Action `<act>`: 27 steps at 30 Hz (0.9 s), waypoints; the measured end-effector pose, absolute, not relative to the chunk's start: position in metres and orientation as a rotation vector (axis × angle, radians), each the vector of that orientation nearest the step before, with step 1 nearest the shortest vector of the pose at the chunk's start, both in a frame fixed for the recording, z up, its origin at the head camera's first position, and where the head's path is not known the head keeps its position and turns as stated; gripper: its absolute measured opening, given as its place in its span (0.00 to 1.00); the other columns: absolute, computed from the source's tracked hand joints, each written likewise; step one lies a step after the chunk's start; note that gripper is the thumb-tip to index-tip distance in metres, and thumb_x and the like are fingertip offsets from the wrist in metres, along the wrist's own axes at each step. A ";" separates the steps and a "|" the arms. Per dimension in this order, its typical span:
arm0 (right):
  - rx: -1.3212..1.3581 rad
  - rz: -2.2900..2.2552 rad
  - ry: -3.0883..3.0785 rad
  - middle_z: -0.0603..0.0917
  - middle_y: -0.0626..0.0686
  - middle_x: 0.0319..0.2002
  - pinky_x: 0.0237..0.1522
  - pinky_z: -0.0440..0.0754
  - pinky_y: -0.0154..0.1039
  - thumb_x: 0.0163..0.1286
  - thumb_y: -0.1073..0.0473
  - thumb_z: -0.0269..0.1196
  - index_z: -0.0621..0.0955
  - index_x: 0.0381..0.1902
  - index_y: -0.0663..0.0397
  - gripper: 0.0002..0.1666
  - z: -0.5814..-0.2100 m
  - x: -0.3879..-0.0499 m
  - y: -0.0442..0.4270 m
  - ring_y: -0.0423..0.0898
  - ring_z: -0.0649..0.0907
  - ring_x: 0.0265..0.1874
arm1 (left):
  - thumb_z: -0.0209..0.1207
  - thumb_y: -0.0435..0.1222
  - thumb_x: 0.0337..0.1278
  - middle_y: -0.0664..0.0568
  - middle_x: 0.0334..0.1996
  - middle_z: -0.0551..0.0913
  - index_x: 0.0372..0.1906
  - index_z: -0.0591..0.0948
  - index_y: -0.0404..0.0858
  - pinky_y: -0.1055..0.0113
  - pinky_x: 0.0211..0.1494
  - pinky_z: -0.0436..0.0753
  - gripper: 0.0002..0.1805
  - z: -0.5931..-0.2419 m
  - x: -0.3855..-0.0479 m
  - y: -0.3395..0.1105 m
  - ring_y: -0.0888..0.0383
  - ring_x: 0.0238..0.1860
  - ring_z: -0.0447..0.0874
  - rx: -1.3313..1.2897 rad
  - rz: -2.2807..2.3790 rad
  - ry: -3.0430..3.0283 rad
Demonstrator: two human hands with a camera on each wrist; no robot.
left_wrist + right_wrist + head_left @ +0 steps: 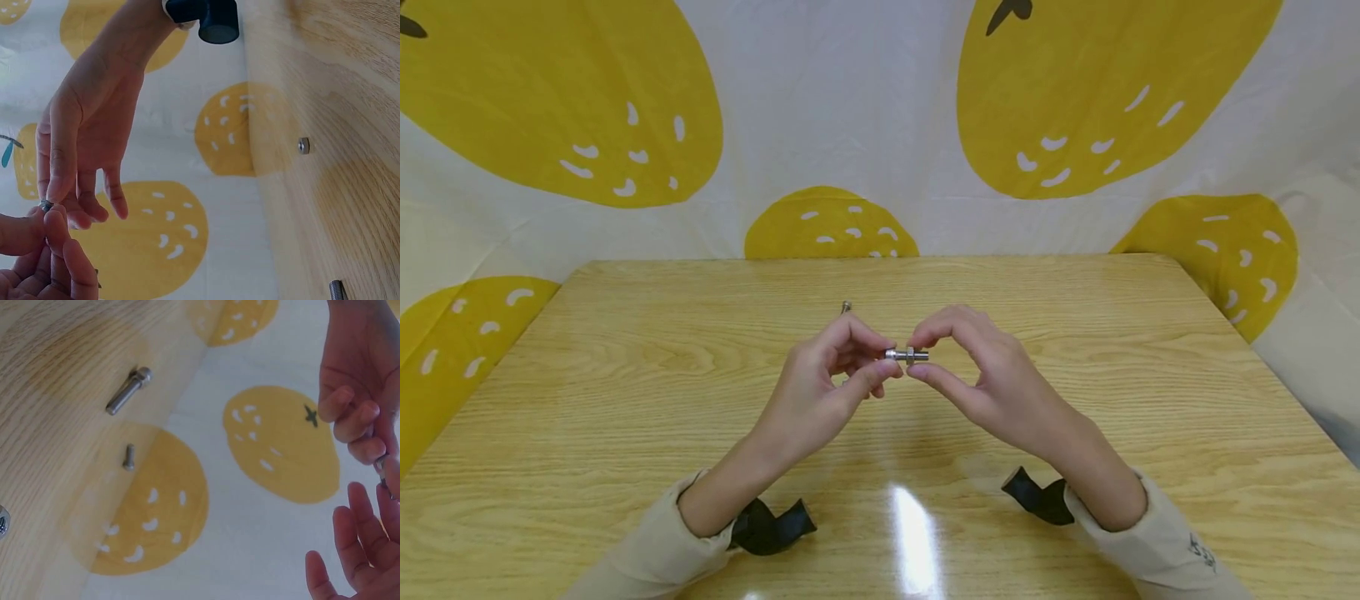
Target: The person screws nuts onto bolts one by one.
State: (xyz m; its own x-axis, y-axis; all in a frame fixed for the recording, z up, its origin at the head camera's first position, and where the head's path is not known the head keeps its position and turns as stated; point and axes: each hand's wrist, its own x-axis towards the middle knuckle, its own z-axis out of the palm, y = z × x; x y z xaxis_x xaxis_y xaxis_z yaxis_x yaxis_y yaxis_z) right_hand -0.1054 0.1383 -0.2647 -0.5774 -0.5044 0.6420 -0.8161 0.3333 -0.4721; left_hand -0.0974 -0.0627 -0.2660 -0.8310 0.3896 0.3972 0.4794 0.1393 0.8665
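Between my two hands a metal bolt (901,355) lies sideways, its head to the left. A hex nut (911,356) sits around its shank, with the bolt's end sticking out to the right. The thumb and index finger of my left hand (820,387) pinch the bolt head. My right hand (992,367) holds the nut between thumb and index fingertip. In the left wrist view, fingers mostly cover the bolt (45,205). The right wrist view shows just a small part of it between the fingertips.
On the wooden table (662,375) lie a loose nut (304,145), a larger bolt (125,394) and a small bolt (129,457). One bolt (846,307) shows beyond my left hand. A shiny metal piece (4,522) is cut off by the edge. Patterned cloth (835,100) hangs behind.
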 end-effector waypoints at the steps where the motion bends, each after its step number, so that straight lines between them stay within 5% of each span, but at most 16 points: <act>1: 1.167 1.121 -2.220 0.80 0.48 0.40 0.46 0.76 0.34 0.62 0.64 0.63 0.76 0.42 0.56 0.11 -0.265 -0.105 0.138 0.42 0.78 0.42 | 0.59 0.27 0.55 0.46 0.31 0.84 0.39 0.75 0.33 0.68 0.27 0.80 0.07 -0.266 -0.097 -0.063 0.60 0.24 0.78 -0.883 -1.810 -2.313; 12: 1.153 1.170 -2.403 0.78 0.45 0.40 0.44 0.72 0.36 0.71 0.60 0.53 0.74 0.40 0.51 0.03 -0.266 -0.102 0.136 0.39 0.73 0.41 | 0.59 0.26 0.55 0.45 0.32 0.83 0.39 0.75 0.33 0.68 0.28 0.80 0.07 -0.266 -0.097 -0.063 0.58 0.24 0.79 -0.887 -1.833 -2.303; 18: 1.090 1.135 -2.447 0.78 0.44 0.34 0.43 0.70 0.38 0.75 0.58 0.47 0.76 0.33 0.50 0.12 -0.267 -0.102 0.134 0.39 0.73 0.38 | 0.59 0.25 0.55 0.45 0.32 0.84 0.39 0.75 0.32 0.67 0.28 0.81 0.07 -0.266 -0.096 -0.062 0.60 0.24 0.79 -0.891 -1.837 -2.305; 23: 1.040 1.158 -2.456 0.78 0.45 0.38 0.47 0.72 0.39 0.70 0.54 0.56 0.75 0.39 0.51 0.07 -0.264 -0.100 0.136 0.39 0.74 0.42 | 0.59 0.26 0.56 0.45 0.31 0.84 0.39 0.75 0.32 0.68 0.27 0.80 0.07 -0.266 -0.096 -0.062 0.61 0.24 0.79 -0.890 -1.827 -2.309; 27: 1.109 1.164 -2.365 0.78 0.48 0.43 0.48 0.75 0.36 0.63 0.61 0.64 0.74 0.45 0.55 0.15 -0.262 -0.100 0.137 0.41 0.76 0.44 | 0.59 0.27 0.56 0.46 0.31 0.83 0.39 0.75 0.33 0.68 0.28 0.80 0.07 -0.266 -0.097 -0.062 0.60 0.24 0.78 -0.884 -1.830 -2.303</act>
State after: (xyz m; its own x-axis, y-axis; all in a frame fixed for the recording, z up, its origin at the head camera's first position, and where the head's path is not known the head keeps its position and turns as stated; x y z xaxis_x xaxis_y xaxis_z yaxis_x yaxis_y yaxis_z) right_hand -0.1004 0.1370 -0.2619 -0.6657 -0.5156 0.5394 -0.7420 0.3803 -0.5521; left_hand -0.0967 -0.0624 -0.2656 -0.8322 0.3889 0.3952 0.4727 0.1252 0.8723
